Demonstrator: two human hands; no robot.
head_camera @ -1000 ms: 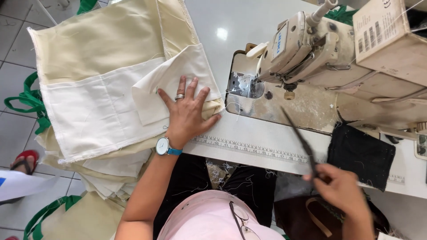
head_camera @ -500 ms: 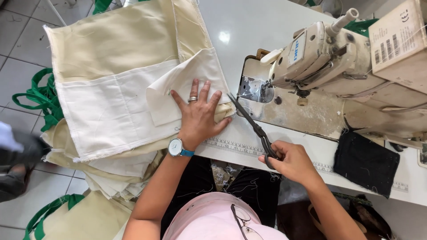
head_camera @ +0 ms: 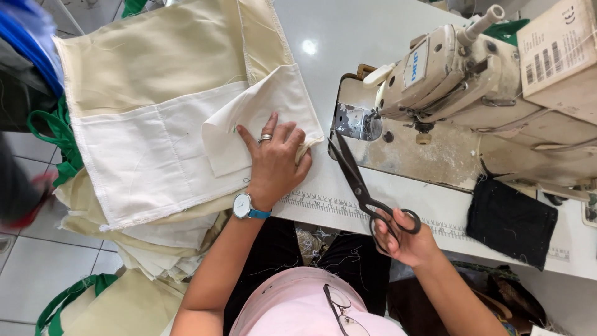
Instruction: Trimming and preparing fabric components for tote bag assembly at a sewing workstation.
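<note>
Folded cream cotton cloth piece (head_camera: 261, 118) lies atop a stack of cream and white fabric panels (head_camera: 155, 162) at the white worktable's (head_camera: 336, 56) left edge. Left hand (head_camera: 277, 163) presses flat on it, fingers spread. Right hand (head_camera: 407, 239) grips long black steel scissors (head_camera: 357, 180), blades closed, tips near the beige sewing machine (head_camera: 460, 68). Black cloth patch (head_camera: 511, 223) lies rightward.
</note>
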